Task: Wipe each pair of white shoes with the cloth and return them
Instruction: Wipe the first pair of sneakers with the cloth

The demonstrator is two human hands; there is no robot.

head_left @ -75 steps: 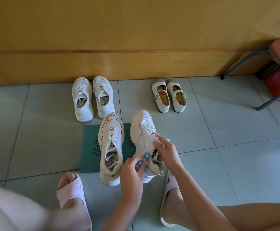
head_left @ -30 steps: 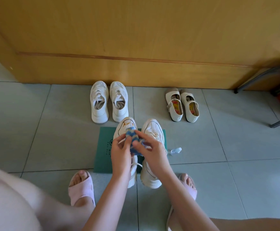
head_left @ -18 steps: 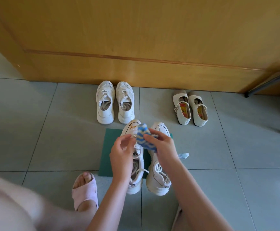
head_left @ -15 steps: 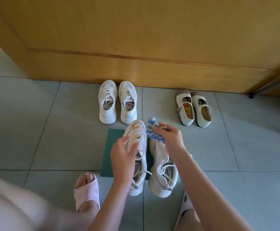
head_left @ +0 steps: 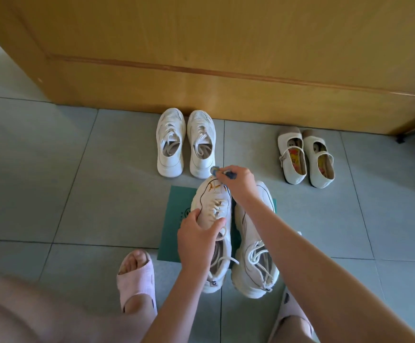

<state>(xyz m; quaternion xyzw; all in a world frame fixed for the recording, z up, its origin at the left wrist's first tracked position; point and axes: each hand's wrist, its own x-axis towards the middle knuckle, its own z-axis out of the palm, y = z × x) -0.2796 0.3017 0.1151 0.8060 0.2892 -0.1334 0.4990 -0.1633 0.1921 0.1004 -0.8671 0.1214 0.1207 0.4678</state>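
Left hand [head_left: 199,241]: fingers curled over sneaker [head_left: 214,206], at laces
Right hand [head_left: 238,180]: pinches blue cloth [head_left: 215,171] at its toe
Writing: heel tags [head_left: 214,283], green mat [head_left: 176,201] logo; illegible
Beyond fingertips: white trainers [head_left: 185,144]; strap flats [head_left: 305,157]

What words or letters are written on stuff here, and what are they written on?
No text reads clearly.
Heel tab of the held sneaker: dark letters, too blurred to read.
Heel tab of the other sneaker: dark mark, too small to read.
Green mat: round logo, print too tiny to read.
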